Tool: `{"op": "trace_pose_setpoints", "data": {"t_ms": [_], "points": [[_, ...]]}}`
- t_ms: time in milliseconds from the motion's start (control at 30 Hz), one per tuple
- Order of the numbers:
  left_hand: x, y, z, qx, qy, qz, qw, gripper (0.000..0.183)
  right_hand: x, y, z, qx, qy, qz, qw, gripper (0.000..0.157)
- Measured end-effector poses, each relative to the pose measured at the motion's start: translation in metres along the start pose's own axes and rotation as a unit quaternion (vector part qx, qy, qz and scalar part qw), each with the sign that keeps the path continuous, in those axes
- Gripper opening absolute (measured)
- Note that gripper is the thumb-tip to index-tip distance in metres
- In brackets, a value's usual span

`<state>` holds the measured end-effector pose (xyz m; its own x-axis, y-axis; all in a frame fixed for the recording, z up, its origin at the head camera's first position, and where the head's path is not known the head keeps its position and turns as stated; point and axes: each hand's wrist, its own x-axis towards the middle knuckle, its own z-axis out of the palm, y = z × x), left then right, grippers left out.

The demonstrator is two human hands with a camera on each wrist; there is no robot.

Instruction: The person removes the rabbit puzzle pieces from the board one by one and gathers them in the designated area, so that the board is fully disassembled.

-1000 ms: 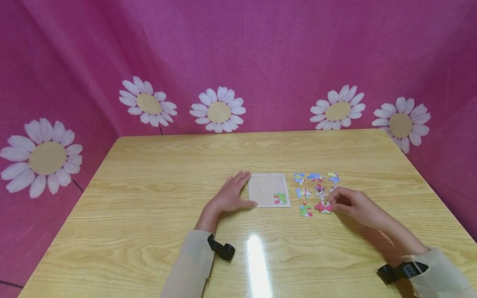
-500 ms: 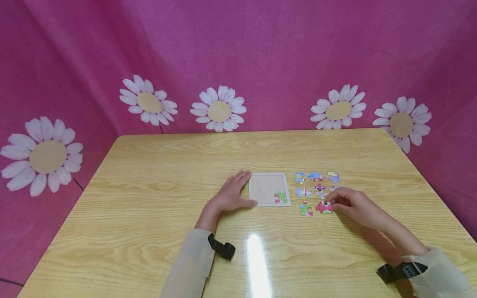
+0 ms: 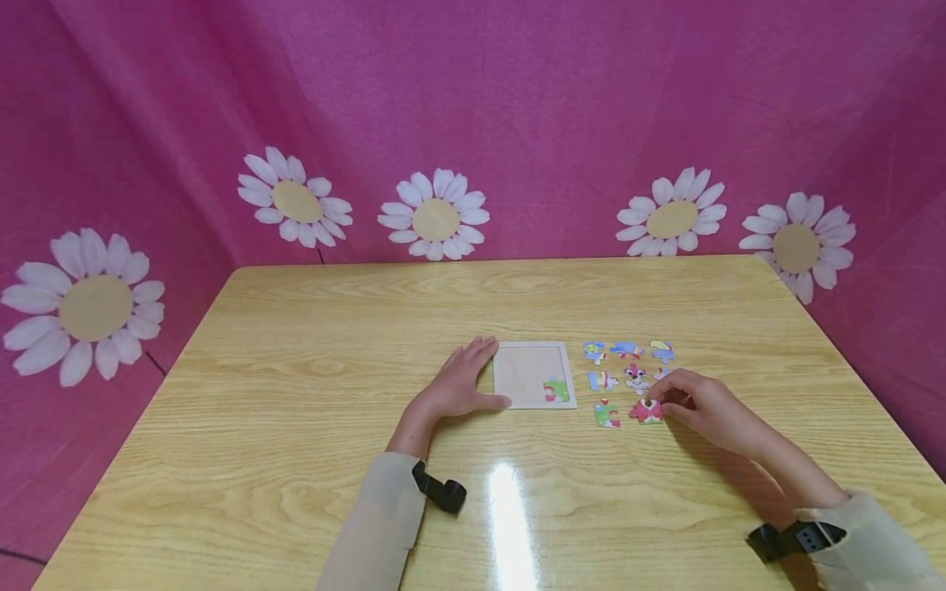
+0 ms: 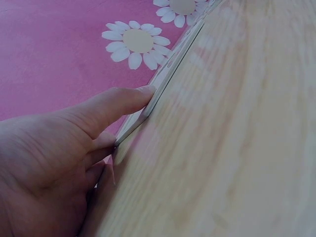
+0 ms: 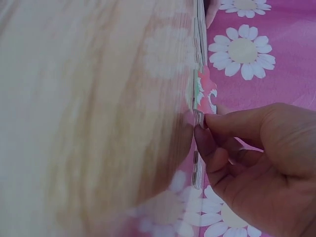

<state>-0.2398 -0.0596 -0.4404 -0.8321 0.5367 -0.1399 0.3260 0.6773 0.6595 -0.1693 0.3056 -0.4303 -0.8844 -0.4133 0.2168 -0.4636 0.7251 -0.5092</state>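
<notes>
A square wooden puzzle tray lies left of the loose pieces, with a green and red piece in its near right corner. Along the tray's left side my left hand spreads its straight fingers, thumb on the near corner. The left wrist view shows that thumb pressing the tray's edge. My right hand pinches the right edge of a red and white puzzle piece between thumb and finger, close over the table. Its fingers partly hide another piece behind.
Several loose pieces lie in rows right of the tray: a fox-face piece, a green piece and blue ones such as the far left piece. A pink flowered cloth hangs behind the wooden table.
The red and white piece has shifted slightly to the right with my right fingers, away from the green piece. My left hand and the tray stay in place.
</notes>
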Motion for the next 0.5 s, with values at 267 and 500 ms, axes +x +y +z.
{"op": "trace_pose_setpoints", "data": {"t_ms": [267, 500], "points": [[-0.0002, 0.0001, 0.0000, -0.001, 0.001, -0.001, 1.0000, 0.092, 0.0002, -0.0002, -0.0004, 0.006, -0.013, 0.024, 1.000, 0.016], [-0.0002, -0.0005, 0.0000, 0.003, 0.002, -0.001, 1.0000, 0.093, 0.0021, 0.0009, -0.0001, 0.010, 0.014, 0.003, 1.000, 0.019]]}}
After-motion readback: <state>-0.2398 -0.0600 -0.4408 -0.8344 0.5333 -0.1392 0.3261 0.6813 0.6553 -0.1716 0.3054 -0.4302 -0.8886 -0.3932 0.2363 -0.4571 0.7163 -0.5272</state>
